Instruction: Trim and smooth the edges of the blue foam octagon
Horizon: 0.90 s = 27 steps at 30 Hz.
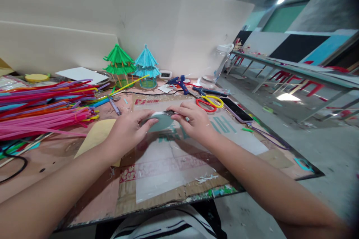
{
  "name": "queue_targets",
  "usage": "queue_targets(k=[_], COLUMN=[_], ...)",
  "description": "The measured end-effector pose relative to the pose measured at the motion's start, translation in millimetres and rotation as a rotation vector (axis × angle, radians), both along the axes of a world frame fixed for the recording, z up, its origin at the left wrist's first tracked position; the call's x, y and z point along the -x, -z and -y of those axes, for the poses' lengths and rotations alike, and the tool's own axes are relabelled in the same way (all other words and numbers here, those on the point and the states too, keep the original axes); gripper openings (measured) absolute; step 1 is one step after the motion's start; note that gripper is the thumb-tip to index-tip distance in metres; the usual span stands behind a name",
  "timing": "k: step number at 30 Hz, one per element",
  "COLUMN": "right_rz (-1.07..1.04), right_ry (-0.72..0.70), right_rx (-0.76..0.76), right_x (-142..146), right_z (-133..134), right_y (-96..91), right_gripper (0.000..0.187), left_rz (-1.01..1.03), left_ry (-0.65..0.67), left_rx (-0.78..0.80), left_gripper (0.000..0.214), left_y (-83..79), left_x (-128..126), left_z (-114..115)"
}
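Note:
My left hand (127, 129) and my right hand (195, 119) meet over the middle of the table, both pinching one small pale green piece of folded paper (159, 122). The left fingers grip its left edge, while the right thumb and fingers close on its top right edge. The piece is held just above a flattened sheet of cardboard (168, 164) that covers the tabletop.
A thick pile of coloured straws (45, 108) lies at left. Green (119, 61) and blue (146, 63) paper pagoda models stand at the back. A glue gun (179, 82), red-and-yellow scissors (209, 102), a phone (237, 110) and a water bottle (220, 63) lie right.

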State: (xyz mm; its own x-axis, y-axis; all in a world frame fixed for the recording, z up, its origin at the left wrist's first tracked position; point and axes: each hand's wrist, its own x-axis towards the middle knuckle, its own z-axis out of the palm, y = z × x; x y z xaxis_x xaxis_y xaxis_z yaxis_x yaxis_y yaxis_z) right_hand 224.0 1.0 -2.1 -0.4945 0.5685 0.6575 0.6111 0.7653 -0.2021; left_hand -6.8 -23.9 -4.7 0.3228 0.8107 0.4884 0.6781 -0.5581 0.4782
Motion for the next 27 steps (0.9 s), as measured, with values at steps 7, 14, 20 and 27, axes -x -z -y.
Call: queue_targets(k=[7,14,20,27], right_rz=[-0.018,-0.072,-0.025,-0.013], right_ry=[-0.009,0.004,0.003,0.015], right_rx=[0.015,0.051,0.005,-0.01], right_x=[-0.2,0.2,1.6,2.2], right_z=[-2.4,-0.3,0.1,1.8], right_y=[4.3,2.3,3.3,2.7], right_gripper=[0.031,0.03,0.031,0.031], left_rz=[-0.013,-0.009,-0.059,-0.1], left_ry=[0.002,0.002,-0.01,-0.016], left_rx=[-0.035,0.017,-0.039,-0.113], left_gripper=[0.027,0.024,0.025,0.026], left_y=[0.6,-4.2,-3.2,0.4], left_x=[0.0,-1.1,-0.8,1.4], left_z=[-0.6,-0.1,0.0,1.4])
